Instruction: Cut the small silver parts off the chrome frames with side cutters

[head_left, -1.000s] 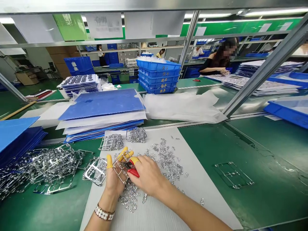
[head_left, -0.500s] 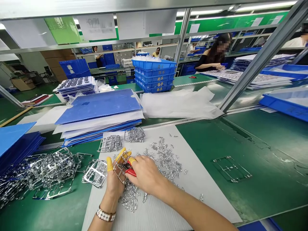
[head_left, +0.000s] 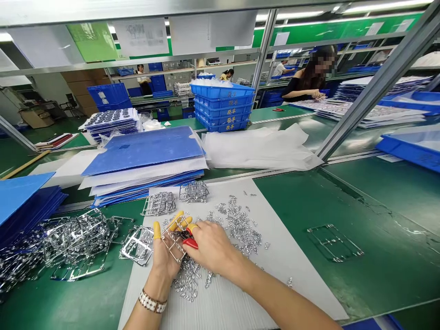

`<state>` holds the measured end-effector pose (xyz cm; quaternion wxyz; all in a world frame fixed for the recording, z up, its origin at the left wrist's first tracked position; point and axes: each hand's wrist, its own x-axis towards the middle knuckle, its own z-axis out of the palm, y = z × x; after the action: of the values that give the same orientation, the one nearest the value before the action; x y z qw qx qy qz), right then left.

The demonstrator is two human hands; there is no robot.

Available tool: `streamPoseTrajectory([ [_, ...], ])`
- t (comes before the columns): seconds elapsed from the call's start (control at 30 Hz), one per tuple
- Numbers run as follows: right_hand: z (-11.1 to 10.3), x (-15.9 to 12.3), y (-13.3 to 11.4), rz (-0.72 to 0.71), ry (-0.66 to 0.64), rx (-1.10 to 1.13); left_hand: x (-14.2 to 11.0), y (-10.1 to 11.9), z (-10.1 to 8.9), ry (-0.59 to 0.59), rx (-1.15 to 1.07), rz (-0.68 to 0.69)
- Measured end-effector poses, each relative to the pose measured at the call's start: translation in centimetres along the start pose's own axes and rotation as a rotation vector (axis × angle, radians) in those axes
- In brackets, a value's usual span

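Note:
My left hand, with yellow finger cots, grips a small chrome-coloured sprue frame and holds it tilted above a white sheet. Red-handled nippers are in my right hand, their jaws inside the frame; the exact spot they touch is too small to make out. Under and beyond my hands, small shiny parts lie scattered on the sheet. More sprue frames lie just left of my left hand, and two stacks of frames sit at the sheet's far edge.
A tangled heap of chrome frames covers the bench's left side. One single frame lies to the right. Blue and white sheets are stacked ahead, near piled blue trays. A slanted metal post rises at right; a co-worker sits beyond.
Both hands keep nearly the same pose around the frame and nippers. The whole view has shifted slightly to the right. The nippers' handles look a little changed in angle.

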<state>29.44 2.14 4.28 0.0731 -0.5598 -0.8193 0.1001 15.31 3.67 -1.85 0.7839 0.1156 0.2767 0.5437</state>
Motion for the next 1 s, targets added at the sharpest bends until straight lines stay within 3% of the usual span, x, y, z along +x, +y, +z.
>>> streamPoseTrajectory([
  [0.37, 0.2, 0.5, -0.4, -0.024, -0.024, -0.037, -0.1, -0.3, 0.0, 0.055, 0.052, 0.018],
  [0.63, -0.1, 0.3, -0.5, -0.036, -0.003, -0.031, 0.5, -0.7, -0.7, 0.114, 0.159, 0.130],
  [1.0, -0.7, -0.1, -0.4, -0.010, -0.009, -0.083, -0.2, -0.3, 0.1, 0.129, 0.096, 0.100],
])
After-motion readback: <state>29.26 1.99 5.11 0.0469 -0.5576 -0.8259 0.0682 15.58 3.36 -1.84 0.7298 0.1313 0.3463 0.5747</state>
